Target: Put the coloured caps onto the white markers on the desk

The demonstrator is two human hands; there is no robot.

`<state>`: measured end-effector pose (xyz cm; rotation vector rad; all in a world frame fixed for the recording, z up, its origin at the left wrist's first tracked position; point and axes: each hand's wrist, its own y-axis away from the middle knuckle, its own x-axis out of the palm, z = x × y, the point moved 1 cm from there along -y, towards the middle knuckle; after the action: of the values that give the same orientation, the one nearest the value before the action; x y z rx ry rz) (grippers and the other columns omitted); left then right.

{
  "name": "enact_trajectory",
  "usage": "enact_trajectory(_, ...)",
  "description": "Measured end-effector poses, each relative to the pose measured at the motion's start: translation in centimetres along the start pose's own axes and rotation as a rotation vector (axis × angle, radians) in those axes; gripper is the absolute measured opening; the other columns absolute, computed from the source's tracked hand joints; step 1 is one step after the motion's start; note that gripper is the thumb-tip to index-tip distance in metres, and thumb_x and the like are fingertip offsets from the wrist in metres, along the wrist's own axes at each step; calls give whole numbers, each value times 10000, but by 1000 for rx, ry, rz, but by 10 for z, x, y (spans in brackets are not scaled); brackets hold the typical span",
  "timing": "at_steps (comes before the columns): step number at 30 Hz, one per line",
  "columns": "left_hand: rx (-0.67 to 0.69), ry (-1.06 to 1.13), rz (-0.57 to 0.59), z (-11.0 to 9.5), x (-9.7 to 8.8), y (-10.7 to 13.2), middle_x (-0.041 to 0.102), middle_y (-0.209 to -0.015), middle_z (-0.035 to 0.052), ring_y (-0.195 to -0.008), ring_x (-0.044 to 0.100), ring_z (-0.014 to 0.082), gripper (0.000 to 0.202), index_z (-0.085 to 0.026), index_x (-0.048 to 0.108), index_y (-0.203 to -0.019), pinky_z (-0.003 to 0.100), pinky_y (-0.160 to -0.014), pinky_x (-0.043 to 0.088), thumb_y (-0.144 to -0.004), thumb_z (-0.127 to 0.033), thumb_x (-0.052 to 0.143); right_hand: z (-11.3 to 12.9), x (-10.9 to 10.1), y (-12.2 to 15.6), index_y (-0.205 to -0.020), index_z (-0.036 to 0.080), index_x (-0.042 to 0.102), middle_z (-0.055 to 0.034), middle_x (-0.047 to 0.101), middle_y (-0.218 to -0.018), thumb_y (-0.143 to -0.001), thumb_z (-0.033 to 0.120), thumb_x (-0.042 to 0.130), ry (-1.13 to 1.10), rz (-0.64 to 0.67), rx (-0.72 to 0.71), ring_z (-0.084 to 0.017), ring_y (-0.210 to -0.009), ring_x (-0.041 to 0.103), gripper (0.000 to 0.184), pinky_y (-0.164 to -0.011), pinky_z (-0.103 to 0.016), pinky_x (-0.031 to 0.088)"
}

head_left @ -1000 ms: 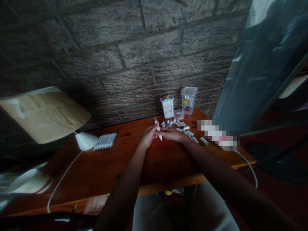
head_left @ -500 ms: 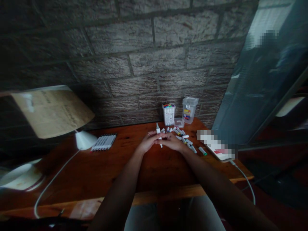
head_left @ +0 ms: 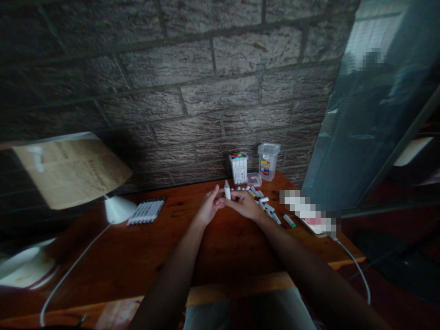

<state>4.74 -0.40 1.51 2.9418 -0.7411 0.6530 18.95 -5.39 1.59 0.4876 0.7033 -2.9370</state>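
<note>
So the white marker (head_left: 227,191) is up near the middle of the frame, pretty much upright, tapered grey end pointing at the wall (head_left: 202,110). The right hand (head_left: 245,205) has it pinched, thumb in front and fingers behind. The left hand (head_left: 208,209) sits just left of it, half curled with the thumb sticking up; honestly can't tell if those fingertips press on the barrel or just hang beside it.

For handling it well, I'd let the right pinch do the steadying and keep the left fingertips light, so the two hands don't fight and twist it. It looks slim and smooth, so a firm pinch low on the barrel should beat a hard squeeze near the tip. Also keep fingers off that grey end: too small to tell if it's a bare nib, and ink would be my worry.

Watch the right knuckles too. The loose markers (head_left: 270,208) start right behind that hand, right of centre, and one bump could roll a few. The wooden table (head_left: 223,250) below the hands, lower centre, has room to rest the wrists, which should help with wobble.
</note>
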Motion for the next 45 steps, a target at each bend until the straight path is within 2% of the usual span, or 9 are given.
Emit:
enact_trajectory(4,133,-79,-59,-5,-5,-3,324,-409,-91,-379,254,25,510,-142,632,-666,197,-428,174,-657,-625,797,2,-8,2,-1198,190,717,-72,717,-895,-925,362,596,350,-185,-88,-172,-766,610,344,-768,-293,473)
enact_trajectory(7,75,-213,66,3,-3,-1,468,-447,-33,-389,330,41,519,-131,661,-652,222,-428,173,-669,-636,777,6,-13,5,-1310,230,660,-95,710,-1066,-948,210,519,499,-223,-109,-194,-931,640,389,-855,-295,474)
enact_trajectory(10,34,-289,178,12,2,2,626,-594,41,-434,416,57,498,-115,707,-688,232,-439,221,-668,-606,788,9,-15,7,-1391,241,597,-93,701,-1051,-965,231,503,604,-235,-75,-194,-929,649,436,-818,-269,479)
enact_trajectory(24,-39,-203,136,17,-7,-2,542,-509,-5,-448,463,86,347,-154,589,-559,222,-455,314,-611,-435,787,12,0,3,-1526,317,409,-72,693,-1115,-959,159,461,819,5,-61,-203,-915,659,591,-779,-276,484)
enact_trajectory(27,-70,-142,30,16,-6,-5,491,-479,-31,-425,419,74,314,-172,530,-546,217,-445,290,-586,-396,745,7,0,2,-1526,271,405,-70,711,-1125,-974,209,452,646,-129,-5,-200,-901,666,557,-821,-291,486)
enact_trajectory(30,-54,-106,-101,15,-10,-8,457,-457,-51,-392,367,58,303,-182,492,-564,211,-433,248,-615,-392,705,0,-15,-1,-1388,168,563,-99,727,-1069,-961,273,494,503,-351,78,-212,-905,664,445,-870,-316,492)
enact_trajectory(35,-23,-87,-200,15,-18,-13,443,-443,-58,-374,346,53,296,-186,478,-578,204,-420,226,-630,-405,671,-11,-63,-1,-1116,120,724,-161,708,-1104,-943,260,482,653,-643,272,-243,-1021,645,329,-953,-341,476)
enact_trajectory(41,-34,-101,-191,16,-17,-13,468,-471,-48,-397,365,50,302,-181,494,-590,196,-418,233,-608,-419,679,-22,-88,7,-1172,213,726,-118,729,-1134,-871,208,581,873,-418,638,-231,-1065,679,334,-935,-290,487)
enact_trajectory(45,-31,-91,-187,16,-17,-14,457,-462,-48,-398,371,54,324,-190,458,-565,197,-412,225,-609,-415,686,-28,-94,8,-1090,234,755,-82,763,-1037,-812,187,638,874,-303,673,-223,-1013,708,305,-875,-257,506)
